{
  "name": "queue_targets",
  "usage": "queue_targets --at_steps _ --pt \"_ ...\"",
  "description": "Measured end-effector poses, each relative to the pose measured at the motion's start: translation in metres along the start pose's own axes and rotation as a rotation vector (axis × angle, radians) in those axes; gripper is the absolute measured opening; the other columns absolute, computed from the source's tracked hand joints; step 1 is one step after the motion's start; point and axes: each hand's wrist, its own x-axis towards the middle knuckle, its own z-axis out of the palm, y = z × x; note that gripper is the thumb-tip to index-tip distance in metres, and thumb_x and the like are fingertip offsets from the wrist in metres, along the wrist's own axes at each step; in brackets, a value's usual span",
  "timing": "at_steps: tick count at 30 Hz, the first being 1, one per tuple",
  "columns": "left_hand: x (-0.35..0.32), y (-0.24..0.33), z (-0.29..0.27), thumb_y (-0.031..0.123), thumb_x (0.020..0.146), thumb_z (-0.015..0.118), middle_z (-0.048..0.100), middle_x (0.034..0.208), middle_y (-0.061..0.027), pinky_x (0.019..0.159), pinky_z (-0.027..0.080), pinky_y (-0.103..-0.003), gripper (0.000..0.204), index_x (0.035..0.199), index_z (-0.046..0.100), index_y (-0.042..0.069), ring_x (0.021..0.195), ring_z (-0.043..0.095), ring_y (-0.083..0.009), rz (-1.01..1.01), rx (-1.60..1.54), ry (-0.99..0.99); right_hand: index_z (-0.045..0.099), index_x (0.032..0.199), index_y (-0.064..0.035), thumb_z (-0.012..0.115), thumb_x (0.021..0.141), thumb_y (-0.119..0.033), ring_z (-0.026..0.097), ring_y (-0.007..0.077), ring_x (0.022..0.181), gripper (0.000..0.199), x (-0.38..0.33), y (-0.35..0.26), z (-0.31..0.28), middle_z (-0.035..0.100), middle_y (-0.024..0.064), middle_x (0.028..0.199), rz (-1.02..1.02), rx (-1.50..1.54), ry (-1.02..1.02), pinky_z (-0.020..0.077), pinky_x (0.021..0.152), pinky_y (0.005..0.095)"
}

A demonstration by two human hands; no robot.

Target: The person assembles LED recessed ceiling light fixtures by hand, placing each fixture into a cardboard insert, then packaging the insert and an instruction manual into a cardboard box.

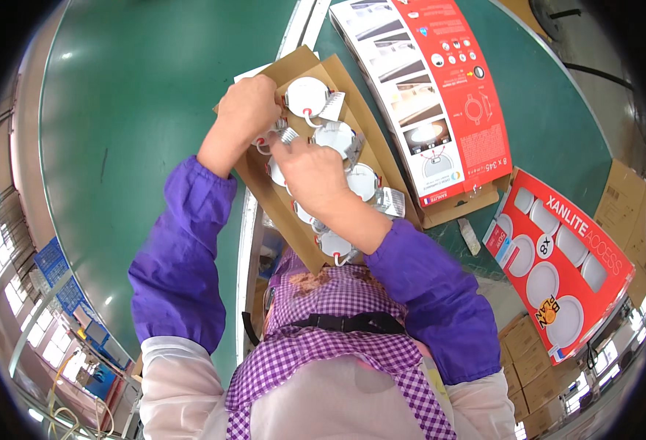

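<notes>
An open brown cardboard box (252, 170) lies tilted in front of me, holding several round white downlights (307, 96) with short white cables, red cable ends and small labels. At the box's upper left, my left hand (249, 108) curls its fingers round a downlight (263, 140) that the hands mostly cover. From the right, my right hand (312, 170) reaches across the box, and its thumb and fingertips pinch the same downlight beside its striped label. Other downlights (363, 181) sit under and beside my right wrist.
A red and white printed carton (440, 110) lies right of the box. Farther right, a red carton sleeve (557, 264) with round cut-outs hangs over the green table's (147, 110) edge. A small pale scrap (469, 236) lies between them. Stacked brown cartons (532, 359) stand at lower right.
</notes>
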Motion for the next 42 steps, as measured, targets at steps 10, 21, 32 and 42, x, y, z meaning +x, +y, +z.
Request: queue_targets --at_steps 10,21,32,42 --pt "0.001 0.010 -0.004 0.015 0.077 0.066 0.068 0.088 -0.0196 0.076 0.053 -0.044 0.017 0.085 0.069 0.001 0.085 0.065 -0.0376 0.045 0.218 -0.133 0.056 0.120 0.0046 0.059 0.081 -0.013 0.067 0.0169 0.067 0.043 0.010 -0.021 -0.002 0.064 0.0048 0.075 -0.005 -0.166 -0.198 0.0482 0.048 0.0299" --pt "-0.032 -0.021 0.029 0.014 0.088 0.057 0.062 0.090 -0.0194 0.074 0.048 -0.047 0.015 0.086 0.053 -0.001 0.083 0.061 -0.0395 0.208 -0.040 0.170 0.061 0.111 0.0006 0.059 0.083 -0.012 0.069 0.0156 0.075 0.031 0.012 -0.029 0.005 0.069 0.0035 0.083 0.109 -0.131 -0.220 0.0501 0.052 0.0328" --pt "-0.035 -0.026 0.041 0.015 0.090 0.056 0.059 0.090 -0.0190 0.072 0.047 -0.049 0.016 0.087 0.050 0.000 0.083 0.059 -0.0399 0.206 -0.178 0.289 0.059 0.108 0.0039 0.059 0.077 -0.007 0.069 0.0239 0.070 0.032 0.010 -0.022 -0.007 0.068 0.0131 0.081 0.073 -0.055 -0.220 0.0541 0.053 0.0348" --pt "-0.047 -0.015 0.039 0.011 0.088 0.060 0.061 0.088 -0.0172 0.068 0.048 -0.043 0.012 0.089 0.056 0.001 0.077 0.061 -0.0355 0.151 -0.330 0.333 0.061 0.100 0.0017 0.061 0.076 -0.008 0.060 0.0257 0.085 0.026 -0.071 0.036 -0.058 0.057 0.0113 0.108 0.156 -0.084 0.076 0.0518 0.068 0.0359"
